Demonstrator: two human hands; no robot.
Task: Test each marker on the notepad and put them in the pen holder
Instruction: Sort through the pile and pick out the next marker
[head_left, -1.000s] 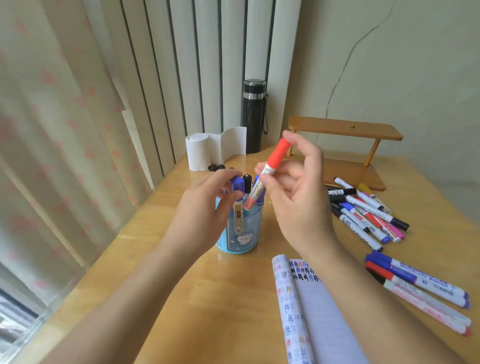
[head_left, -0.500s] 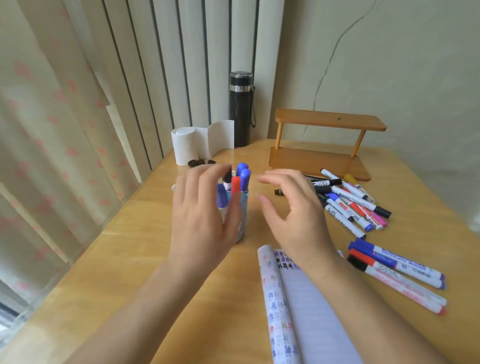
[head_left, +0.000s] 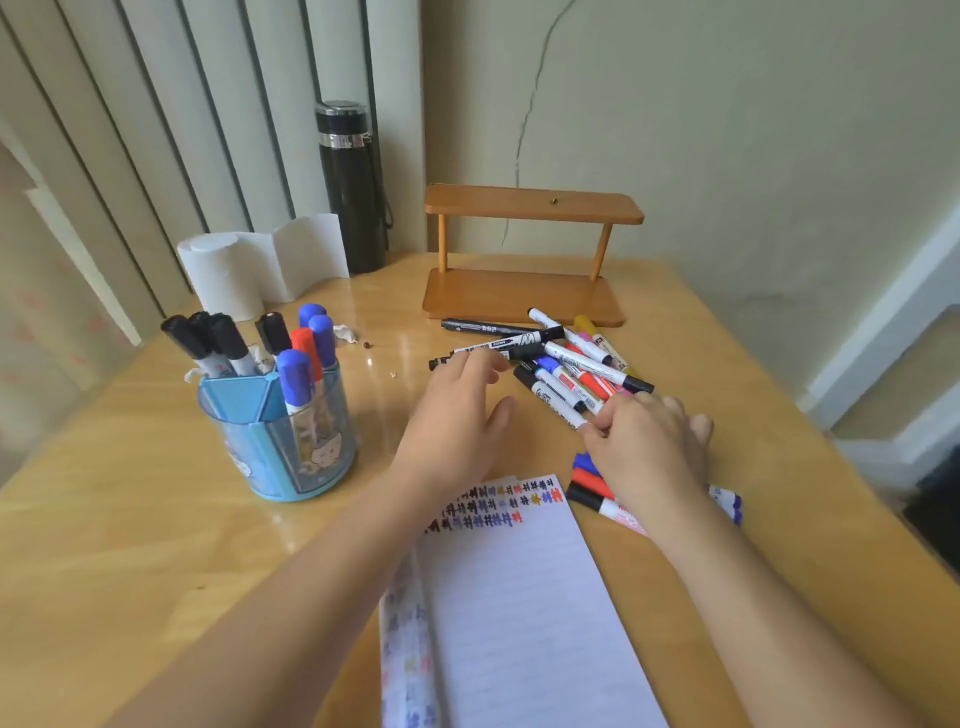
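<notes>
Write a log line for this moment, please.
left hand: open, by black marker | right hand: fingertips on white-barrelled marker, grip unclear | blue plastic pen holder: holds markers

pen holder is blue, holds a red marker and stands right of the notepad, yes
Not quite. The head view shows the pen holder standing left of the notepad, not right of it. It is blue and does hold a red marker.

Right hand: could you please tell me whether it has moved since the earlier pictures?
Yes. The right hand has moved rightward, away from the pen holder, to the loose markers beside the notepad.
</notes>
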